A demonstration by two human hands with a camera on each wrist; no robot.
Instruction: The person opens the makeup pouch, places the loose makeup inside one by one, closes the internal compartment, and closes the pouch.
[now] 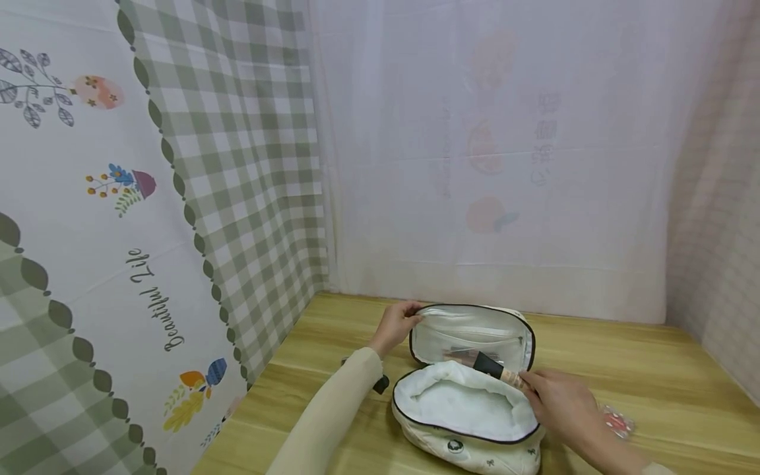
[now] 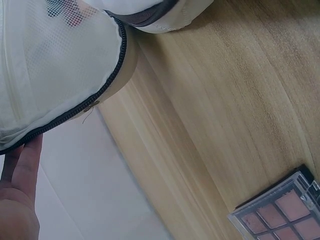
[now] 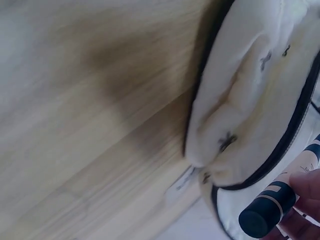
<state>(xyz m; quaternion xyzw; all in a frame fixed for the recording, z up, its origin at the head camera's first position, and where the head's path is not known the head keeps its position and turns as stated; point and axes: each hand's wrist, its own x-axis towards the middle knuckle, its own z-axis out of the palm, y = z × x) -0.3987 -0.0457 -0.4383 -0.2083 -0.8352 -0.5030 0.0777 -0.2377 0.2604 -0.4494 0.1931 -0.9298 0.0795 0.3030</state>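
While the right hand [image 1: 561, 401] grips a tube [image 1: 500, 372], cloth [image 1: 148, 231] reads — "Beautiful Life".

Before you is a wood-grained table [image 1: 635, 376]. On it sits an open cream bag [image 1: 460, 448], with a makeup palette [image 2: 280, 212] to its left and a small red-patterned packet [image 1: 618, 421] to its right.
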